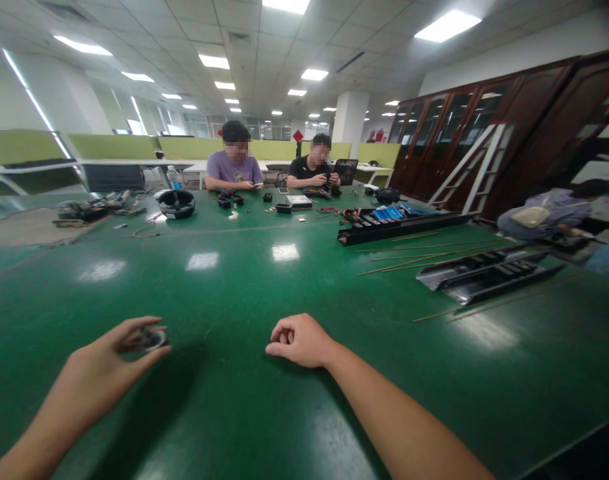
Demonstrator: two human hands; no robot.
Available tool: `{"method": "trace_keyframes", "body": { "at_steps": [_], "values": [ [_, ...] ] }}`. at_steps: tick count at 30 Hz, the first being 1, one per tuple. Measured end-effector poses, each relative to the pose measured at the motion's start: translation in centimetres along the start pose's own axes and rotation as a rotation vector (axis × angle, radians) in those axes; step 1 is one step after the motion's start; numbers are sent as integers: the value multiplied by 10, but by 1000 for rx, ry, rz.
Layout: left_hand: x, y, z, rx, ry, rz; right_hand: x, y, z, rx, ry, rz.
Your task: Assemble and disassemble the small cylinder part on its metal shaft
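Observation:
My left hand (111, 363) is raised over the green table (224, 280) at the near left. Between its thumb and fingers it grips a small round object (155, 340) with a dark body and a pale ring-like face; blur hides its exact kind. My right hand (299, 341) rests on the table near the middle, its fingers curled in toward the thumb. Whether anything lies inside those curled fingers cannot be made out.
Long black metal channels (504, 280) and thin rods (399, 269) lie at the right. Across the table sit two people (234, 163), with a black ring-shaped object (177, 205) and small black parts before them. A stepladder (484, 167) stands beyond; another person (549, 210) crouches at the right.

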State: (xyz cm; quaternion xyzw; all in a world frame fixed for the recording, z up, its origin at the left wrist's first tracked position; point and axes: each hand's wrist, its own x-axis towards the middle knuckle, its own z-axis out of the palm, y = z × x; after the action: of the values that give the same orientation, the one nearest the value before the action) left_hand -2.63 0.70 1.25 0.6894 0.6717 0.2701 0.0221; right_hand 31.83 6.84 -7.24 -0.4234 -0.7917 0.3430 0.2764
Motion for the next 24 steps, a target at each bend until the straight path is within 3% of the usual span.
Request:
{"method": "trace_keyframes", "body": {
  "at_steps": [2,6,10,16,24],
  "values": [
    [14,28,28,-193,-142,26,0,0,0,-6,-2,4],
    [24,78,80,-569,-231,68,0,1,1,-6,1,-2],
    [14,84,113,-730,-244,91,1,1,0,-18,-3,-10],
    [6,69,124,-522,-156,352,2,1,-2,-32,-14,-29],
    [7,72,125,-508,-179,423,3,1,-1,-35,-12,-31]
  ]
}}
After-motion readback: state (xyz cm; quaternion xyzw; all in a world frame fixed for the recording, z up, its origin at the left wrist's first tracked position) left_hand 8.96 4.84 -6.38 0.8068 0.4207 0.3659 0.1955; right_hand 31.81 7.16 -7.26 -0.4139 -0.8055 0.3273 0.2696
